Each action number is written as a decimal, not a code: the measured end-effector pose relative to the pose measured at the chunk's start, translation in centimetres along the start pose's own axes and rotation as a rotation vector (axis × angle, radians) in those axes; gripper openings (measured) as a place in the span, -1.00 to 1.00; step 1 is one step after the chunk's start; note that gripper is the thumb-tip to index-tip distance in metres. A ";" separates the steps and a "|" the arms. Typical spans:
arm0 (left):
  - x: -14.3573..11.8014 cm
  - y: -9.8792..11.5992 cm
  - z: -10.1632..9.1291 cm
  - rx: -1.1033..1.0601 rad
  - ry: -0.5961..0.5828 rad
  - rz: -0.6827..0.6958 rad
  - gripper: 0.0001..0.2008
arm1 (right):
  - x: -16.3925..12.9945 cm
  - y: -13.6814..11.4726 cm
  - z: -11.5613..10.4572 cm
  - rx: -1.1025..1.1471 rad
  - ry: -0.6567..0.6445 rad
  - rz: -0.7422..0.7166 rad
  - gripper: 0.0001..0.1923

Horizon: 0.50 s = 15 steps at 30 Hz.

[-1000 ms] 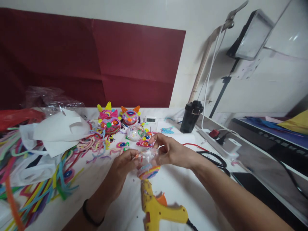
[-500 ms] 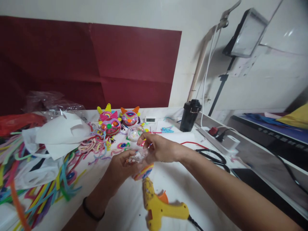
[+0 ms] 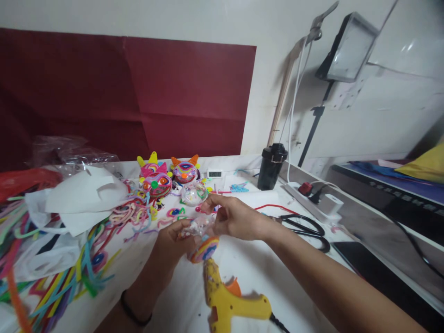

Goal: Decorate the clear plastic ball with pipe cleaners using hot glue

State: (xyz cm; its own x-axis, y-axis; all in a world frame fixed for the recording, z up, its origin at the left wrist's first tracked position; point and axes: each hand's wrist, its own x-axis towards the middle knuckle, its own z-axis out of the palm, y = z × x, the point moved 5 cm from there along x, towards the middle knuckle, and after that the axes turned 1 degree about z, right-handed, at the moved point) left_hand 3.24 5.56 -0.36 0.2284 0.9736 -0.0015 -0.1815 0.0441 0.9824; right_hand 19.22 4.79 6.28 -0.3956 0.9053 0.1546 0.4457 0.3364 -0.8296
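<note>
Closed around a small clear plastic bag (image 3: 200, 225) with tiny pale bits inside, my left hand (image 3: 169, 245) is left of centre. My right hand (image 3: 236, 217) meets the bag from the right, its fingers bent together. A small pink piece shows by its fingertip, but what the fingers grip is not clear. Just below both hands is a round disc of coloured rings (image 3: 206, 250), orange, yellow and blue, partly covered by my left hand. The yellow glue gun (image 3: 236, 303) lies under it, nozzle pointing up toward the disc.
Behind my hands are a clear ball (image 3: 194, 194) and decorated animal-face ornaments (image 3: 157, 185). Pipe cleaners (image 3: 69, 277) and white paper (image 3: 86, 194) are heaped at the left. At the right are scissors (image 3: 305, 226), a black bottle (image 3: 271, 167), a power strip (image 3: 312, 203) and a dark flat device (image 3: 374, 277).
The view has shifted slightly. My right fingertips have moved a little away from the clear ball, and more of the ringed disc shows. The bag stays in my left hand.
</note>
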 end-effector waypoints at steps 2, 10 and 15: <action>0.1 -0.1 -0.1 -0.007 0.028 -0.003 -0.77 | -0.1 -0.1 -0.1 -0.042 0.029 -0.015 -0.70; 0.2 -0.2 -0.4 -0.015 0.102 0.010 -0.75 | -1.2 -1.8 -0.5 -0.252 0.224 -0.227 -0.86; 0.2 -0.1 -0.8 -0.078 0.183 -0.014 -0.70 | -6.2 -3.4 -0.5 -0.386 0.390 -0.422 -0.91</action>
State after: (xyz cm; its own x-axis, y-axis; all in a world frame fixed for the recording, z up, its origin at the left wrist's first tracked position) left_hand 2.50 5.98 -0.58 0.0548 0.9969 -0.0563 -0.2546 0.0685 0.9646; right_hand 20.57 -1.84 8.36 -0.3124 0.6793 0.6640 0.5993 0.6833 -0.4171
